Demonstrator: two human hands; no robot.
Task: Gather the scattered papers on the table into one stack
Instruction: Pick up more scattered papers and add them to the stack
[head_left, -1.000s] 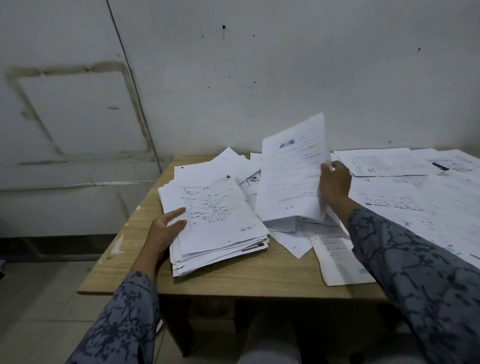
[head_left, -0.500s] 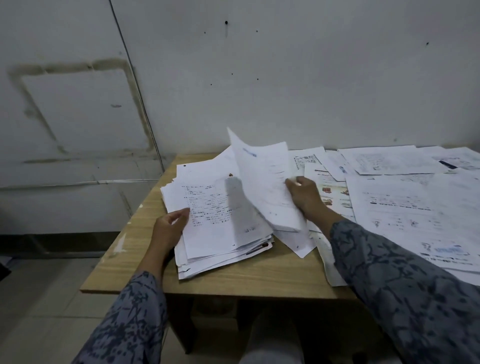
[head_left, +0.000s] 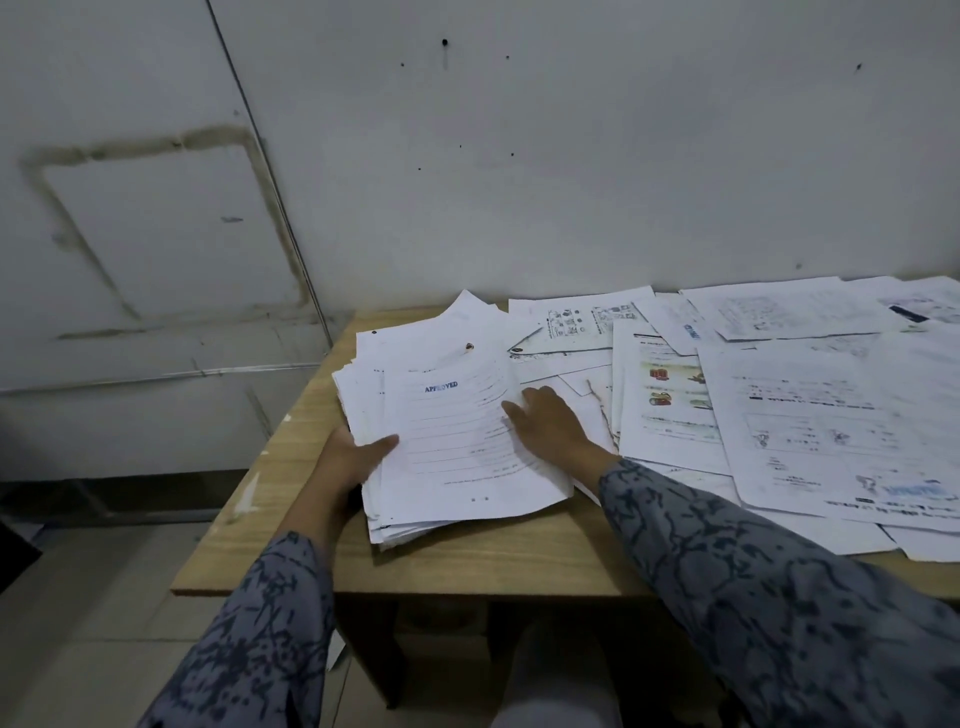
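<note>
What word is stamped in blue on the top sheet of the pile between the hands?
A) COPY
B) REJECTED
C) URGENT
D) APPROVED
D: the top sheet of the pile carries a blue stamp reading APPROVED near its upper edge, with the left hand holding the pile's left side and the right hand resting flat at its right edge.

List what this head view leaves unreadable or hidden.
- Stack: sheets under the APPROVED sheet are covered by it.
- Left hand: fingers hidden under the stack; only the thumb shows.
- Loose papers: cut off by the right edge; small print blurred.
- Right hand: covers paper beneath.
</note>
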